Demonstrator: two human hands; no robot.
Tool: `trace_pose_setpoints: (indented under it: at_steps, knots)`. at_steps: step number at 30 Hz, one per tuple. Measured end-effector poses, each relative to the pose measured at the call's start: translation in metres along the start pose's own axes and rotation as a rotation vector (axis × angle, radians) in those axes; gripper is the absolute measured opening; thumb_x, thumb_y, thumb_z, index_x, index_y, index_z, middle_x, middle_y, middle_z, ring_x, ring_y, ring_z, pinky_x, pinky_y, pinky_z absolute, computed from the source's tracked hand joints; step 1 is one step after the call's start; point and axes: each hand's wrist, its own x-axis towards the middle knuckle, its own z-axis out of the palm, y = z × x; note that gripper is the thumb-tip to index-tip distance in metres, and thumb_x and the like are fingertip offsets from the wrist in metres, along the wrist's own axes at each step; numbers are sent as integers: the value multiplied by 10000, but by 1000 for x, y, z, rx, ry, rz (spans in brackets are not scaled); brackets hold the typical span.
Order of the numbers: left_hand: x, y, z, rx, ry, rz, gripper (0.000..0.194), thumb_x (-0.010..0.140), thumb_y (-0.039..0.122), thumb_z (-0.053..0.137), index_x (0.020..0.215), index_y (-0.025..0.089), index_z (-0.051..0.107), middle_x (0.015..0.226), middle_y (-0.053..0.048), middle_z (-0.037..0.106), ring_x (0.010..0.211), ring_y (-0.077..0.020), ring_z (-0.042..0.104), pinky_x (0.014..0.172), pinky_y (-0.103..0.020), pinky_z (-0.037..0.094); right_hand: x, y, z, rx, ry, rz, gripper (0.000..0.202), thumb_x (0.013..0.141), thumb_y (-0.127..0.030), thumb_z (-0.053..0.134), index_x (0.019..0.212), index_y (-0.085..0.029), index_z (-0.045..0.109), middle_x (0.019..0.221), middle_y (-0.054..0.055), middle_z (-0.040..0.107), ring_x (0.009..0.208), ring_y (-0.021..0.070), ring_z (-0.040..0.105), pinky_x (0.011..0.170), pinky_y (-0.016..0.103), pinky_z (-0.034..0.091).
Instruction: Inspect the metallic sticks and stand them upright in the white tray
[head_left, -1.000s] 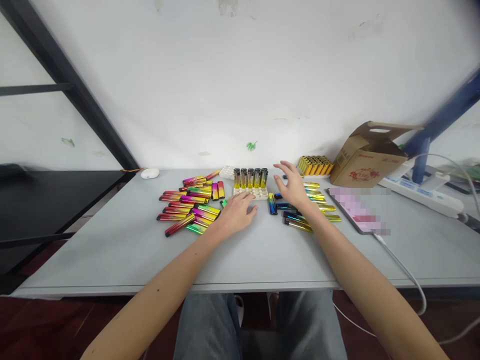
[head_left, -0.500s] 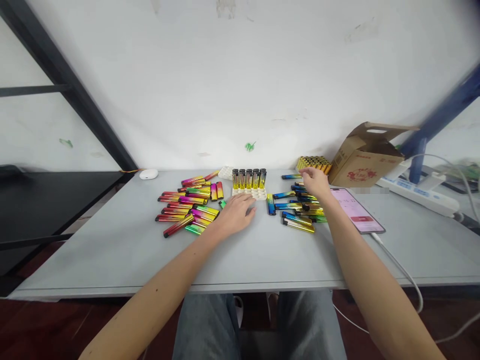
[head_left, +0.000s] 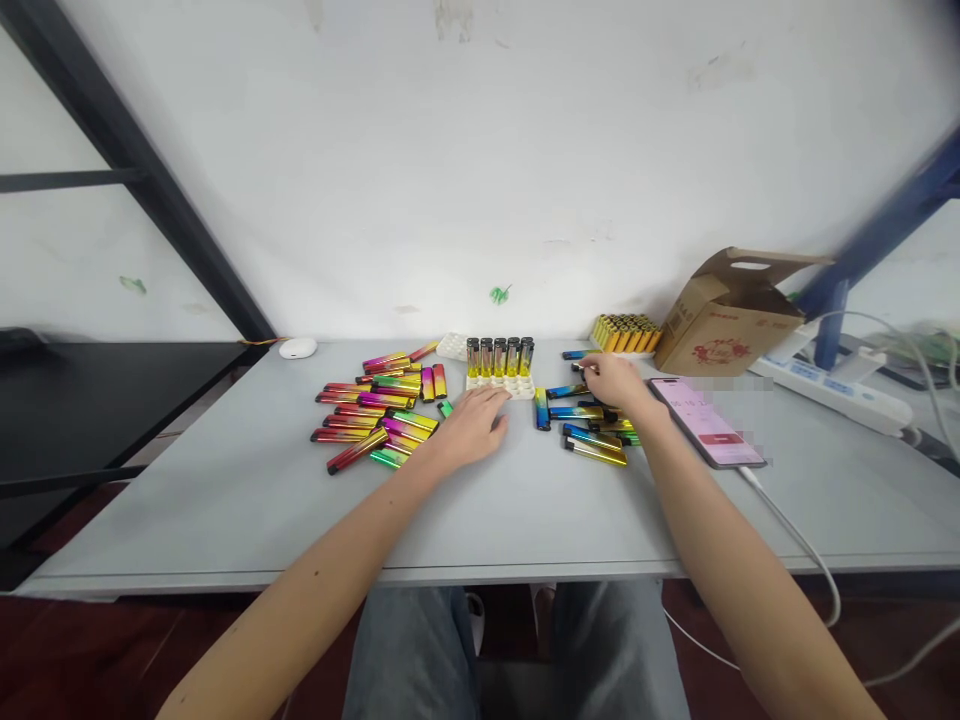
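Observation:
In the head view a white holed tray (head_left: pixel 523 388) stands near the wall, with upright yellow lighters (head_left: pixel 499 360) with black tops in its back part. My left hand (head_left: pixel 474 425) lies at the tray's front left, fingers stretched out over its front edge. On the right, my right hand (head_left: pixel 616 382) is closed, its fingertips pinching a lighter (head_left: pixel 577 367) whose dark end shows; the rest is hidden. Below that hand lie several blue-and-yellow lighters (head_left: pixel 577 412). Left of my left hand is a pile of red, pink and green lighters (head_left: pixel 346 421).
A second tray (head_left: pixel 627 333) full of yellow lighters stands at the back right beside an open cardboard box (head_left: pixel 724 320). A phone (head_left: pixel 705 425) with a charging cable lies at right, near a power strip (head_left: pixel 840 395). A white earphone case (head_left: pixel 298 348) sits at the back left.
My right hand has moved left and slightly nearer to me, and a lighter's dark end now shows at its fingertips. My left hand has stayed by the tray.

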Motion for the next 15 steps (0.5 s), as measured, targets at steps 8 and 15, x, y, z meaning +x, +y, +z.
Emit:
trace_pose_setpoints:
  at_steps: [8, 15]
  knots:
    - [0, 0, -9, -73, -16, -28, 417, 870, 178, 455, 1277, 157, 542, 1313, -121, 585, 1256, -250, 512, 1088, -425, 399, 4, -9, 17, 223, 102, -263, 403, 837, -151, 495, 1223, -133, 608, 1210, 145, 666, 1092, 272, 633, 975, 429, 474]
    - [-1, -1, -12, -92, -40, -22, 419, 879, 189, 455, 1286, 152, 544, 1329, -122, 577, 1261, -260, 510, 1081, -428, 411, 3, -5, 20, 124, 26, -251, 355, 853, -163, 486, 1166, -158, 653, 1171, 129, 689, 1070, 299, 636, 949, 436, 468]
